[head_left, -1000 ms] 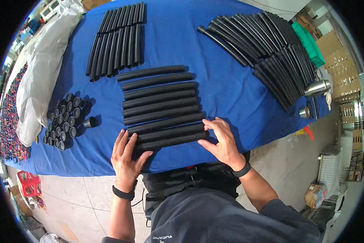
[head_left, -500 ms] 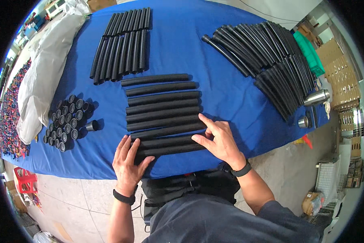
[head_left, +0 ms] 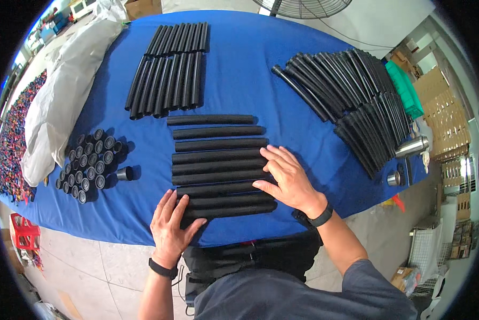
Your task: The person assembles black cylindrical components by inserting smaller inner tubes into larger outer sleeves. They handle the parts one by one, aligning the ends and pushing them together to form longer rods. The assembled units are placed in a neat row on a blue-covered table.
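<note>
Several black tubes (head_left: 218,167) lie side by side across the middle of the blue-covered table, in front of me. The fingertips of my left hand (head_left: 170,226) rest at the left ends of the nearest tubes, fingers spread and thumb out to the right. At the right ends is my right hand (head_left: 288,178), its fingers stretched along the tube ends and its thumb near the closer tubes. Neither hand is closed round a tube. The nearer tubes lie close together; the farthest ones have gaps between them.
Black round caps (head_left: 92,160) are grouped at the left. Shiny black tubes (head_left: 167,80) lie in two rows farther back. More capped tubes (head_left: 351,96) fan out at the right, beside a green bin (head_left: 404,88) and a steel flask (head_left: 412,146). A white sack (head_left: 63,101) drapes the left edge.
The view has tilted up, so the table sits lower and a fan shows at the top. My right fingers have slid farther along the tube ends; my left hand stays at the near tubes.
</note>
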Tool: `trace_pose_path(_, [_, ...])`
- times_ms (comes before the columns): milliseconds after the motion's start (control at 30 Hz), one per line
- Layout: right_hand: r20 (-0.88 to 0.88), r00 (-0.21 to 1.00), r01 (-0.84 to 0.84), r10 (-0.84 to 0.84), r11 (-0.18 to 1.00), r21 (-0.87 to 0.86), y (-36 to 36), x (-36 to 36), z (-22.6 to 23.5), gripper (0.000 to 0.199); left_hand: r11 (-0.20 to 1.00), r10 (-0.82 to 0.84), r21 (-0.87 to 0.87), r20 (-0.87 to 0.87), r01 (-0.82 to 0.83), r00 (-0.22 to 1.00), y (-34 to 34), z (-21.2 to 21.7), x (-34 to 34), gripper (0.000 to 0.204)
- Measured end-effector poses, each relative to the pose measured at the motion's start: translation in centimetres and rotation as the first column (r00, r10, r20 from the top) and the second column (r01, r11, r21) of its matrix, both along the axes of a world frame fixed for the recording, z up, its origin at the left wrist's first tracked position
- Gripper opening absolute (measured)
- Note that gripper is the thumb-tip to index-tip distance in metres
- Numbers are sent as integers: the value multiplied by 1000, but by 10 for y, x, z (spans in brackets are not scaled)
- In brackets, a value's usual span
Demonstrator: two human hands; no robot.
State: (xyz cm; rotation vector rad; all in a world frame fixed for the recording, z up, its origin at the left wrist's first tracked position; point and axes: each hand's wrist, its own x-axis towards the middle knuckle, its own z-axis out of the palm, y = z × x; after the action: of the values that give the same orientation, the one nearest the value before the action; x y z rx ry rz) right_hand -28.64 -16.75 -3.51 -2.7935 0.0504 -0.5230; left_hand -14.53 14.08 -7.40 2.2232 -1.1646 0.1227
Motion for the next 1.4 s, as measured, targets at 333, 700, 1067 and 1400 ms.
trace_pose_path(333, [35,997,65,-71,987,150,-1,21,-2,71,1000,1,-9,33,0,999,0,0,0,68])
trace_pose_path(700, [116,990,36,-76,948,318,-22,33,-22,66,1000,-12,13,64,11,998,-2,0,-5,67])
trace_pose_path(1067, [237,933,82,-270,802,592,-39,31,-33,45,996,14,87,118,-24,993,-12,9,-8,85])
trace_pose_path(1400, [294,955,-190,-24,714,674,-39,26,-14,52,986,13,166,82,-27,997,-18,11,-7,91])
